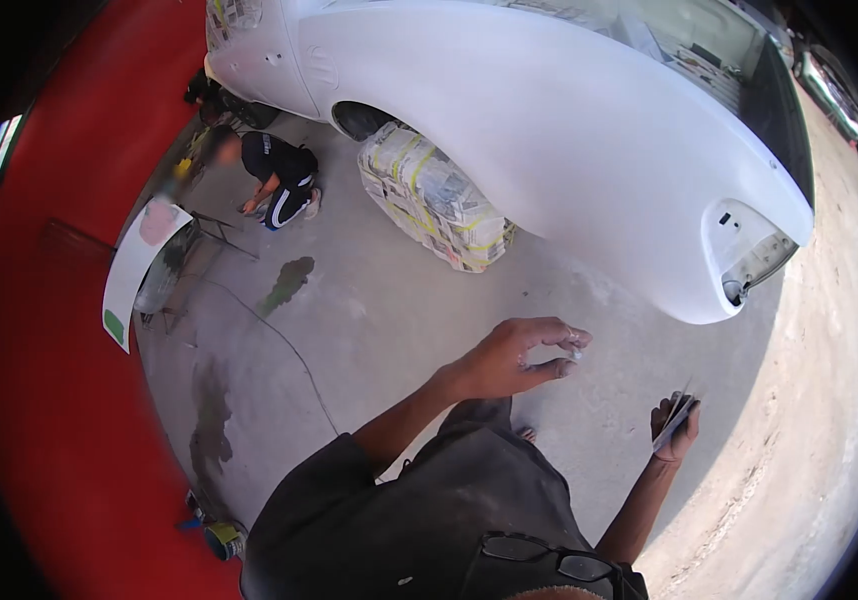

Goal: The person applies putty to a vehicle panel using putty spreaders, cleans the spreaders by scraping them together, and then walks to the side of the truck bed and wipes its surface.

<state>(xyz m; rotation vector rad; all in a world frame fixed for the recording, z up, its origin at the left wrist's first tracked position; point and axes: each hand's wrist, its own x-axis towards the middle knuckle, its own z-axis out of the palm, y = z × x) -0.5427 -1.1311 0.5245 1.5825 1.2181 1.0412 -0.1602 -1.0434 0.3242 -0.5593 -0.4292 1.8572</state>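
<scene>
My left hand [521, 358] is raised in front of my body, thumb and fingers curled into a pinch with a small whitish piece [577, 353] at the fingertips. The piece is too small to name. Further right, my right hand [687, 432] is closed around flat, thin grey plates [671, 424], which look like filler spreaders; a thin edge sticks up from them. Both hands are apart from the white vehicle body [549, 110] ahead of me. Its rear corner has an open lamp recess [749, 255].
A newspaper-wrapped wheel [434, 195] stands under the vehicle. Another person [284, 175] crouches at the back left. A white panel [139, 270] rests on a stand by the red wall [59, 400]. A cable [284, 335] crosses the floor; cans [221, 540] sit lower left.
</scene>
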